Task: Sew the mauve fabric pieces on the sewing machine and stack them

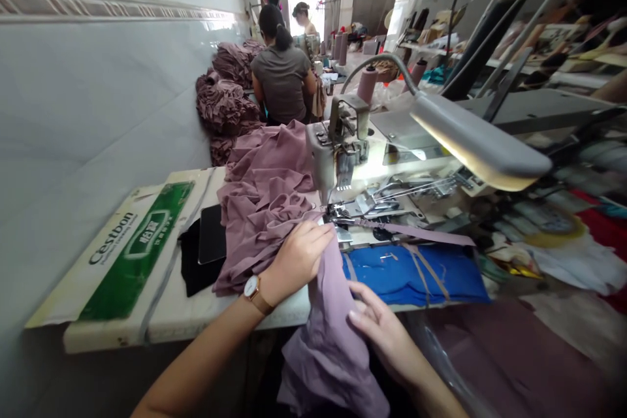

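A length of mauve fabric runs from the sewing machine down over the table's front edge. My left hand, with a watch at the wrist, is closed on the fabric just in front of the presser foot. Lower down, my right hand has its fingers curled at the fabric's right edge, thumb and forefinger against it. A narrow mauve strip leads into the machine from the right. More mauve cloth lies heaped left of the needle.
A phone lies on black cloth beside a green-and-white Cestbon sheet. A blue pad fronts the machine. A grey lamp overhangs it. Beyond, a co-worker sits by piled cloth; another person is farther back.
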`<state>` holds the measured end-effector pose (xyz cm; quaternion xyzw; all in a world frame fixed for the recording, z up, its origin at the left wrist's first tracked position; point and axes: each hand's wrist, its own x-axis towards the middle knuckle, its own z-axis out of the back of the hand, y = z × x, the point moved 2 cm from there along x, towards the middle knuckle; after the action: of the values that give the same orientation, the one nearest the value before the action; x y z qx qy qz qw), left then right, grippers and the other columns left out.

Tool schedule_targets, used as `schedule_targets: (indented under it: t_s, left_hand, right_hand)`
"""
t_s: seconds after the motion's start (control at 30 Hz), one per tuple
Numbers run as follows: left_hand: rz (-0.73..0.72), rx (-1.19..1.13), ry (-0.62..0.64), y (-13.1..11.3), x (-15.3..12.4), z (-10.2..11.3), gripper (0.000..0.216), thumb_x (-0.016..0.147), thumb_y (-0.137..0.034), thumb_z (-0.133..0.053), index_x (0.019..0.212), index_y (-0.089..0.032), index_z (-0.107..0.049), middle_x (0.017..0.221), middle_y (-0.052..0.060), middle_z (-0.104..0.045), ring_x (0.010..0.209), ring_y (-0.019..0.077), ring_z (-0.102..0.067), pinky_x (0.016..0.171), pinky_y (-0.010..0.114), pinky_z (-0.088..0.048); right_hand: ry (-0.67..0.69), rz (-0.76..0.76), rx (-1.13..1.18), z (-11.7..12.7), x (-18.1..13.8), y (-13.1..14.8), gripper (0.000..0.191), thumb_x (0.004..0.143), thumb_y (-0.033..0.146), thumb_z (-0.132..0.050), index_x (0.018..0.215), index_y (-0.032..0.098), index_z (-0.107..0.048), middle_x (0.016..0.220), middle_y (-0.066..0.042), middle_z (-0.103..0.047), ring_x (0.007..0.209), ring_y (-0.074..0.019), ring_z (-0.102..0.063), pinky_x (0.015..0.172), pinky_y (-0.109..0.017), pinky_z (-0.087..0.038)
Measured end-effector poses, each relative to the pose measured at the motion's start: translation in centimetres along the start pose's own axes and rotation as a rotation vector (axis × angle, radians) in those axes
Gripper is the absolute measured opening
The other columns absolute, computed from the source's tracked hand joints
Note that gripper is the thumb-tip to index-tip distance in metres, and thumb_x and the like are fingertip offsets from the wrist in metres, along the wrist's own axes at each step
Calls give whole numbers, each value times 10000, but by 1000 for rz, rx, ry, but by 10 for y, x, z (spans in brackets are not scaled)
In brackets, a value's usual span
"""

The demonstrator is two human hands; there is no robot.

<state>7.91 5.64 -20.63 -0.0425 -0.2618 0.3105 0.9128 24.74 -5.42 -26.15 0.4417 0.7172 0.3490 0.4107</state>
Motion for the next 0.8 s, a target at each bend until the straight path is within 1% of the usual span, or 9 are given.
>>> schedule_targets:
  t_s: [0.07, 0.13, 0.23, 0.33, 0.4, 0.47, 0.53, 0.67, 0.8]
  left_hand:
    - [12, -3, -16, 0, 1, -1, 410, 881, -38, -415, 1242, -116, -593, 1277, 125, -623, 1107, 246, -533, 991, 461, -470]
    - [18, -8, -26, -1, 0, -2, 408, 884, -47, -417, 1247, -115, -591, 1276, 126, -623, 1123, 250, -532, 996, 467, -465]
    - [39, -21, -36, -1, 0, -3, 408, 880, -46, -428, 1250, -112, -590, 1282, 123, -620, 1142, 247, -524, 1008, 456, -458]
    - [55, -37, -48, 0, 1, -3, 420, 877, -42, -417, 1245, -134, -597, 1273, 119, -624, 1147, 247, -526, 1005, 468, -459]
    - [59, -47, -49, 0, 3, -3, 425, 877, -37, -408, 1241, -141, -601, 1261, 117, -627, 1140, 252, -529, 1004, 478, -460]
    - [70, -51, -49, 1, 4, -3, 424, 878, -33, -404, 1236, -145, -604, 1246, 116, -627, 1136, 254, -527, 1007, 475, -458]
    - [80, -47, -57, 1, 6, -3, 409, 882, -39, -410, 1224, -141, -610, 1228, 121, -623, 1135, 257, -522, 1011, 468, -458]
    - [88, -47, -75, 3, 7, -2, 384, 888, -52, -420, 1199, -138, -627, 1208, 130, -620, 1142, 255, -515, 1014, 467, -461]
    - [94, -73, -96, 8, 8, -2, 380, 907, -71, -405, 1211, -149, -619, 1205, 122, -634, 1151, 250, -531, 1008, 486, -469]
  right_hand:
    - [-12, 42, 16, -6, 14, 11, 522, 792, 393, -751, 1259, 249, -566, 830, -18, -714, 773, -206, -656, 771, -341, -508]
    - [-31, 91, 2, -10, 29, 19, 522, 796, 384, -748, 1253, 229, -550, 752, 13, -672, 678, -169, -614, 686, -292, -488]
    - [-58, 130, -30, -11, 39, 21, 506, 797, 394, -744, 1231, 218, -554, 707, 35, -626, 619, -145, -563, 617, -261, -448]
    - [-104, 128, -65, -1, 34, 12, 499, 795, 401, -746, 1226, 221, -571, 713, 33, -612, 671, -163, -572, 655, -275, -449]
    - [-137, 107, -87, 8, 25, 4, 465, 807, 410, -737, 1205, 215, -596, 698, 37, -601, 645, -155, -556, 631, -266, -433]
    - [-164, 77, -95, 16, 16, -5, 421, 816, 421, -728, 1165, 210, -625, 704, 32, -617, 630, -150, -552, 614, -258, -422]
    - [-180, 54, -90, 21, 9, -10, 378, 818, 424, -727, 1122, 215, -647, 747, 15, -656, 670, -165, -582, 641, -265, -436]
    - [-177, 46, -89, 22, 5, -14, 312, 815, 414, -732, 1056, 225, -674, 804, -6, -695, 769, -196, -622, 714, -280, -461]
    - [-195, 67, -109, 22, 7, -12, 281, 808, 398, -744, 1022, 225, -688, 826, -12, -705, 807, -201, -629, 746, -275, -464]
